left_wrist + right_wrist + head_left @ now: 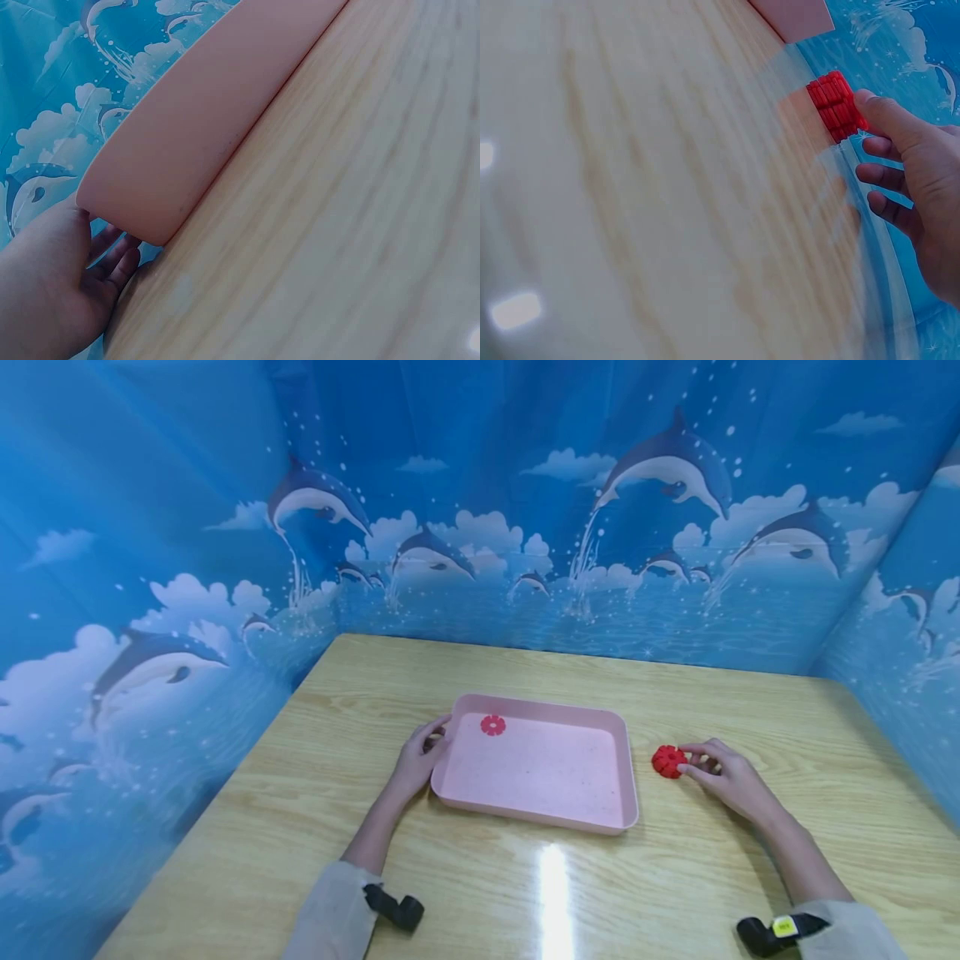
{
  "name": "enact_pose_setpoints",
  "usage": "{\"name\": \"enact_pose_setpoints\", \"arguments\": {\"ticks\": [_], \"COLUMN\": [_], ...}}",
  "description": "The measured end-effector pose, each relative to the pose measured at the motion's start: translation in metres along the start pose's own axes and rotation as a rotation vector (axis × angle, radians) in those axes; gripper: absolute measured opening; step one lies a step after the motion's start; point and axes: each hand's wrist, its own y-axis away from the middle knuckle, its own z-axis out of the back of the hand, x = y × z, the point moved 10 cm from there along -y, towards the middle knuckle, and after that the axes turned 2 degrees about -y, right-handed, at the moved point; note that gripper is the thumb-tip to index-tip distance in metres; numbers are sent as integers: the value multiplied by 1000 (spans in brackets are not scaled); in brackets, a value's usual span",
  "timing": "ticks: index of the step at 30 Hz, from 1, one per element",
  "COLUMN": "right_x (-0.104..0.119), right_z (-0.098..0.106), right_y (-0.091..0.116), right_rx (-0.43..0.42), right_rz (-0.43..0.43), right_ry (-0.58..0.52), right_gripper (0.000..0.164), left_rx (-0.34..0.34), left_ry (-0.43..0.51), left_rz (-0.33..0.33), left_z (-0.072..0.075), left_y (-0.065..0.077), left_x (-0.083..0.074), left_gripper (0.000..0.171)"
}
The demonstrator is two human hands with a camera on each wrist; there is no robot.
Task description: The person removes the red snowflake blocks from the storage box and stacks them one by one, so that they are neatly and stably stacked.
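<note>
A shallow pink tray (536,821) sits on the table, with one red notched snowflake disc (492,725) lying flat near its far left corner. My left hand (422,758) rests against the tray's left side, fingertips at the rim and fingers loosely bent. In the left wrist view, the tray wall (195,112) partly hides that hand (67,277). Right of the tray, my right hand (723,774) pinches a small stack of red snowflake discs (668,762) between thumb and fingers. The right wrist view shows the stack (837,106) side on, thumb against it and other fingers bent.
The wooden table (390,668) carries the tray, and a bright light reflection shows in front of it. A blue dolphin-print curtain (480,510) closes off the back and both sides. Each sleeve bears a black strapped wrist camera (393,906).
</note>
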Motion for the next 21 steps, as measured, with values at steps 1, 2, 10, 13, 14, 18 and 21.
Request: {"name": "enact_pose_setpoints", "arguments": {"ticks": [1,2,10,13,14,18,21], "right_x": [0,0,0,-1,-1,-2,-1], "right_z": [0,0,0,0,0,0,0], "right_y": [0,0,0,0,0,0,0], "right_rx": [1,3,8,12,14,17,15], "right_rz": [-2,-3,-21,-34,-37,-45,-43], "right_ry": [0,-1,-8,-7,-7,-3,-1], "right_gripper": [30,30,31,31,31,32,32], "left_rx": [0,0,-2,-5,-5,-6,-6], "left_ry": [-1,0,5,9,6,-6,-13], "left_rz": [-3,-6,-13,-26,-30,-26,-8], "left_z": [0,0,0,0,0,0,-1], "left_y": [0,0,-1,-1,-1,-1,0], "left_x": [0,0,0,0,0,-1,0], "left_gripper": [38,38,38,38,38,38,38]}}
